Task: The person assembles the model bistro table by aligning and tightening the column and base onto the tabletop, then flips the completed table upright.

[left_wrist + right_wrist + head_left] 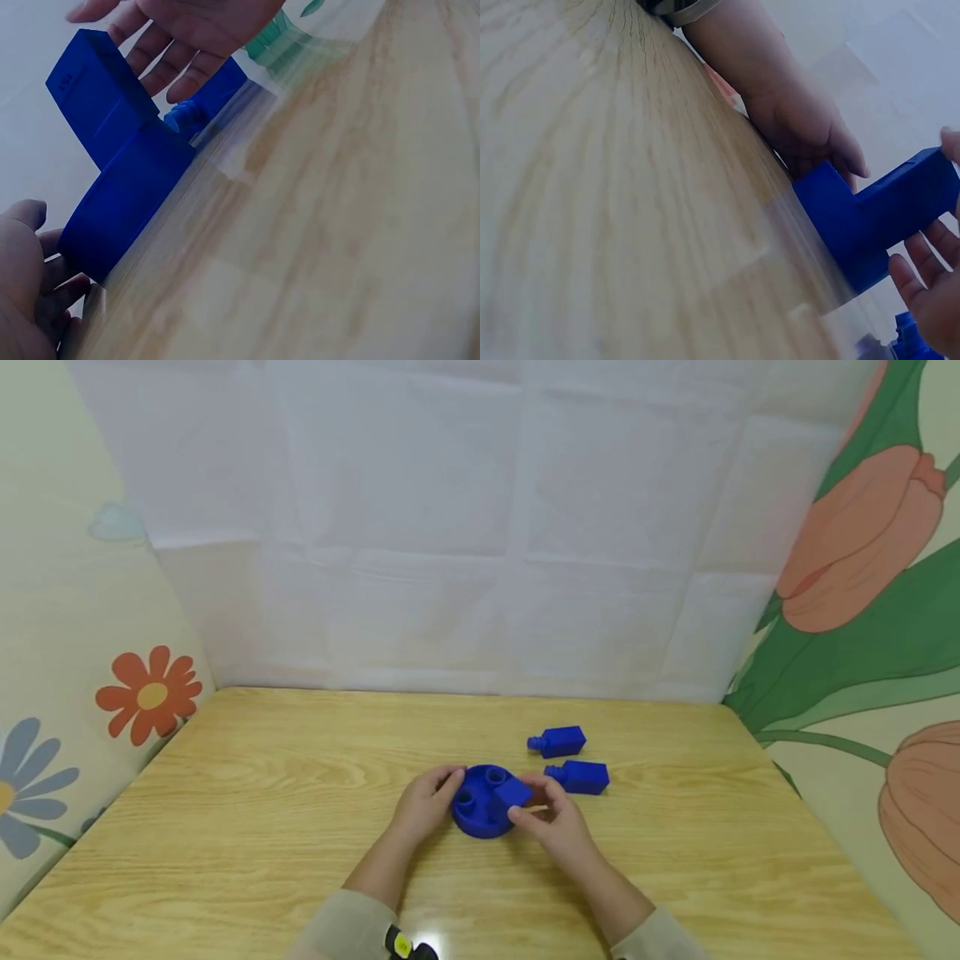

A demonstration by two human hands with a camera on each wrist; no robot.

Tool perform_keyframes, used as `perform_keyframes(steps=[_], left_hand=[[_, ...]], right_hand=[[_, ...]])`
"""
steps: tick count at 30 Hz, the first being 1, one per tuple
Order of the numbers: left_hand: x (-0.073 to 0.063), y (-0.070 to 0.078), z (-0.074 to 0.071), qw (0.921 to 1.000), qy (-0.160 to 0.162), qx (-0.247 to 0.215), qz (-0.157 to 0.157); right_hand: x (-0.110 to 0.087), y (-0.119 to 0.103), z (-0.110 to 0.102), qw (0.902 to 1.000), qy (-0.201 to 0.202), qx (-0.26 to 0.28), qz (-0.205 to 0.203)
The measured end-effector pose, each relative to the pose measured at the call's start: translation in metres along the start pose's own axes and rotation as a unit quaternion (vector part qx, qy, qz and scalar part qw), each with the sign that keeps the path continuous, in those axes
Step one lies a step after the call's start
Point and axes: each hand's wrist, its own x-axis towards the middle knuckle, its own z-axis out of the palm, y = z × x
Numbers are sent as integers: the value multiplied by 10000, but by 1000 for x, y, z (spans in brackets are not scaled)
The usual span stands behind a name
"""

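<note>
A round blue base [480, 829] with a raised rim sits on the table, two ring-shaped sockets [466, 799] showing inside it. My left hand [422, 803] grips its left side, thumb at the rim and fingers along the outer wall. From the base's right part a blue rectangular block [511, 795] stands up, taller than the base in the left wrist view. My right hand [562, 828] holds this block near its top between thumb and fingers. The block's lower end is hidden inside the base.
Two more blue blocks with threaded necks lie on the wooden table [262, 810] beyond my right hand, a farther one [564, 742] and a nearer one [588, 778]. A white cloth [450, 527] hangs behind the table; flower-patterned panels flank it.
</note>
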Motion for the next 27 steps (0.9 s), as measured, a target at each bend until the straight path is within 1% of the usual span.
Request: perform_keyframes(steps=[2, 4, 6, 8, 10, 12, 13, 15, 17, 20, 24, 27], left_hand=[[-3, 1, -1, 10000, 14, -18, -11], [-6, 3, -1, 9998, 68, -208, -37], [-10, 7, 0, 9988, 194, -441, 44], [-14, 11, 2, 9969, 390, -638, 258], [-18, 15, 6, 9930, 564, -801, 663], [-22, 21, 11, 9886, 628, -860, 1066], [-24, 23, 14, 9868, 618, -884, 1204], [-28, 28, 20, 9846, 478, -1013, 1339], [-31, 33, 25, 9842, 288, -1176, 1289], [-33, 40, 33, 9853, 92, -1361, 1027], [-33, 47, 38, 9864, 43, -1411, 837], [-32, 47, 40, 9863, 54, -1430, 826]], right_hand=[[0, 0, -2, 10000, -17, -15, -76], [2, 0, -6, 9997, 97, 48, -199], [7, -1, -13, 9989, 317, 69, -343], [12, 1, -25, 9972, 641, 41, -383], [18, 3, -38, 9943, 950, -297, -377], [23, 6, -53, 9893, 1178, -794, -320], [25, 9, -60, 9861, 1239, -1071, -288], [27, 13, -74, 9786, 1228, -1640, -190], [30, 18, -86, 9722, 1101, -2064, -57], [33, 25, -97, 9658, 804, -2454, 227], [38, 32, -101, 9642, 454, -2553, 546], [41, 35, -102, 9639, 305, -2553, 691]])
